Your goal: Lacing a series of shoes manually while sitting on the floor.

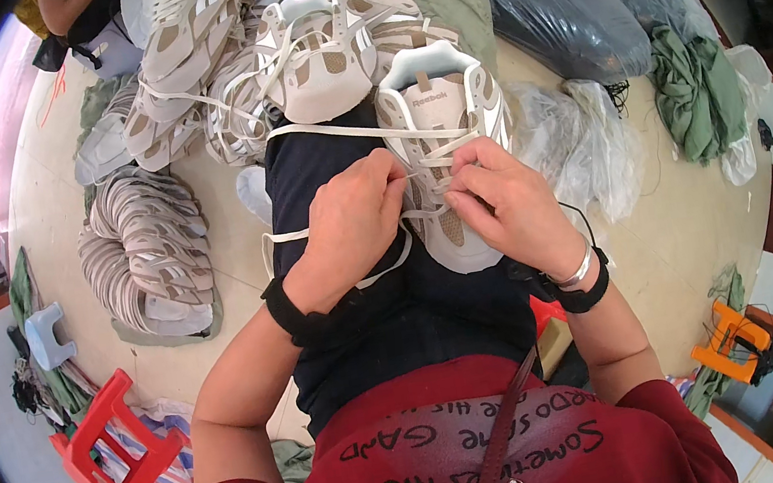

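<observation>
A beige and white sneaker upper (427, 107) lies across my dark-trousered lap, its toe toward me. A cream shoelace (340, 129) runs through some of its eyelets, and one long length trails off to the left. My left hand (355, 214) is closed in a pinch at the left side of the lacing. Over the right eyelet row, my right hand (506, 200) pinches too, with thumb and forefinger together at the lace. The fingers partly cover the lower eyelets. Touching the far end of my lap is another laced upper (319, 77).
Bundled uppers (144, 240) are stacked on the floor at the left, with more piled at the far side. Dark plastic bags (561, 5), clear plastic wrap (582, 142) and green cloth (697, 95) lie to the right. A red stool (117, 442) sits near left.
</observation>
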A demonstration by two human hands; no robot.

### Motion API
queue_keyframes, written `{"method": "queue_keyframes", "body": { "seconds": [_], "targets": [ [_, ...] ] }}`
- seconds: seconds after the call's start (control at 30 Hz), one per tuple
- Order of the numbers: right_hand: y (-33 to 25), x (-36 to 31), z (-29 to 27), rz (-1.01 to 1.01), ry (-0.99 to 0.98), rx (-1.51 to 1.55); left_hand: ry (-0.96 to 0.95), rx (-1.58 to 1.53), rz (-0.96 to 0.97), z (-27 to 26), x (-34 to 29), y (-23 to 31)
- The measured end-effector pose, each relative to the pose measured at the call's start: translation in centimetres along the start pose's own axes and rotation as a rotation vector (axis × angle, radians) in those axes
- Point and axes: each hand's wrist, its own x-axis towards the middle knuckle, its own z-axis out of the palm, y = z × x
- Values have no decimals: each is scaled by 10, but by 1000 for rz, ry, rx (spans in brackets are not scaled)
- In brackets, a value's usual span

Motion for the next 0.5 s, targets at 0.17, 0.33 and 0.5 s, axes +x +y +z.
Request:
{"method": "queue_keyframes", "body": {
  "seconds": [0.17, 0.33, 0.5],
  "targets": [
    [1, 1, 5, 29, 45, 31, -20, -27, -30, 3, 0, 0],
    [5, 1, 11, 29, 98, 23, -49, 16, -61, 4, 3, 4],
    [6, 1, 13, 30, 124, 33, -48, 30, -62, 3, 4, 6]
  ]
}}
